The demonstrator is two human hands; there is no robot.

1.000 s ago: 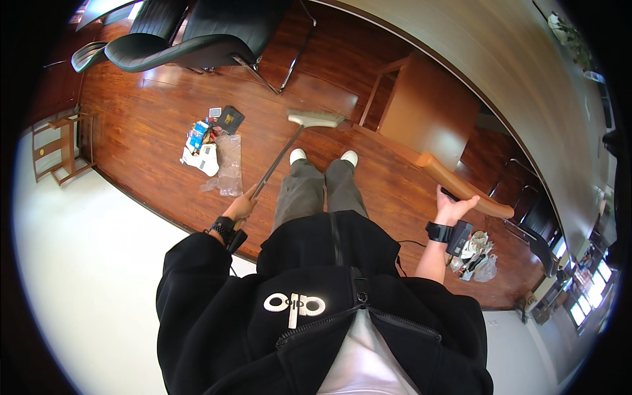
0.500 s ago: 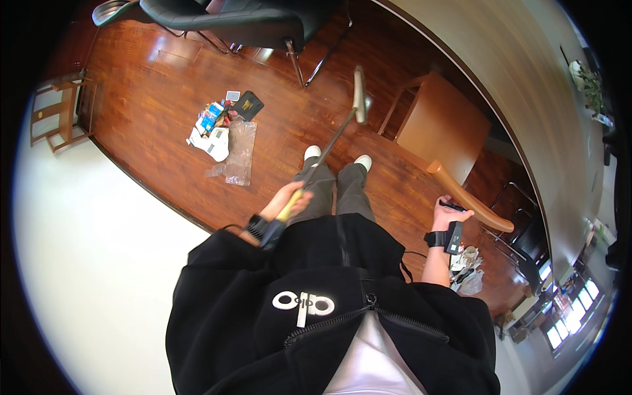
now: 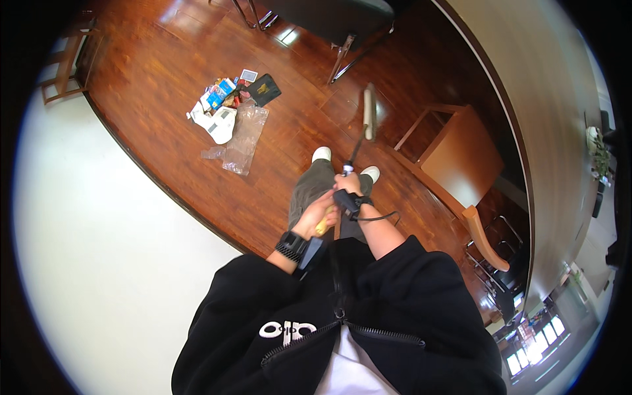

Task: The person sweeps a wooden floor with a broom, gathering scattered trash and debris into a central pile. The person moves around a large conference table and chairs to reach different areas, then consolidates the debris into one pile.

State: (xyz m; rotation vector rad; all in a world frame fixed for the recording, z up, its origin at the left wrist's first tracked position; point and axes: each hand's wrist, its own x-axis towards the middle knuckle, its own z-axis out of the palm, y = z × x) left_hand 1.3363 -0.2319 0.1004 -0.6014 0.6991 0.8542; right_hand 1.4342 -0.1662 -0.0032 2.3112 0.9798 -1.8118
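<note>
Both my hands are on a long tool with a yellow handle, a thin dark shaft and a long pale head (image 3: 369,113) at its far end. My left hand (image 3: 318,214) wraps the yellow handle (image 3: 322,227). Just ahead of it, my right hand (image 3: 349,184) is closed around the shaft, close against the left. A small pale fitting (image 3: 347,169) shows at the right fingers; I cannot tell what it is. The head, smeared by motion, is beyond my feet, over the wooden floor (image 3: 296,118).
Left of the tool, a pile of packets (image 3: 217,95), a white item (image 3: 220,125), a black pouch (image 3: 265,90) and a clear plastic bag (image 3: 247,141) lie on the floor. A wooden chair (image 3: 461,158) stands right, a black chair (image 3: 329,20) ahead. A white surface (image 3: 118,210) borders the left.
My right hand has come from beside the chair's armrest on the right to the tool's shaft. The left hand and the tool have shifted slightly right. The view has turned a little.
</note>
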